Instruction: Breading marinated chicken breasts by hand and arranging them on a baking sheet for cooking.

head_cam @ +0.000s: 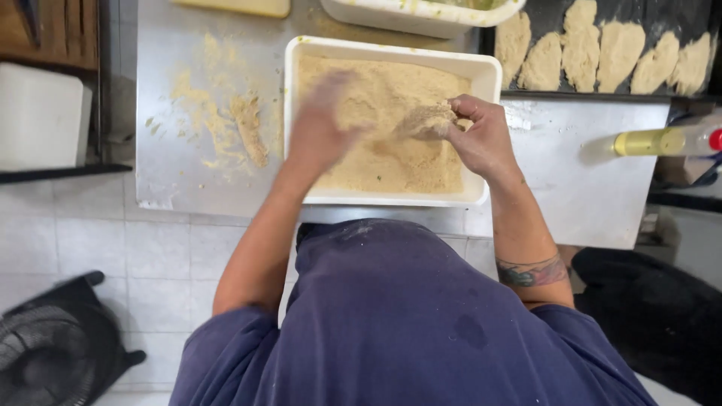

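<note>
1. Here, the right hand [481,139] is pinching a breaded cutlet [427,120] by its right end, fingers curled tight on it, lifting it just above the crumbs [383,158].
2. The cutlet is hanging over the upper middle of the white tub [391,199], its long axis running left to right and reaching toward the left hand [320,128].
3. The left hand is blurring over the crumbs just left of the cutlet; it seems spread and palm-down, but whether it is touching the cutlet's free end I cannot tell.
4. The right hand is already holding the cutlet, so it is the nearer one; the left is sitting just off the loose end, with both forearms converging on the tub from the near edge.
5. The tub is sitting on a steel counter [587,173], with spilled crumbs lying scattered on the metal to its left.
6. A dark tray [541,11] is lying beyond the tub, up and to the right of the right hand, and is carrying a row of coated cutlets [617,53].
7. A yellow bottle [662,141] with a red cap is lying on its side at the counter's right edge, well apart from both hands.
8. Another white tub [421,19] is standing just behind the first.
</note>
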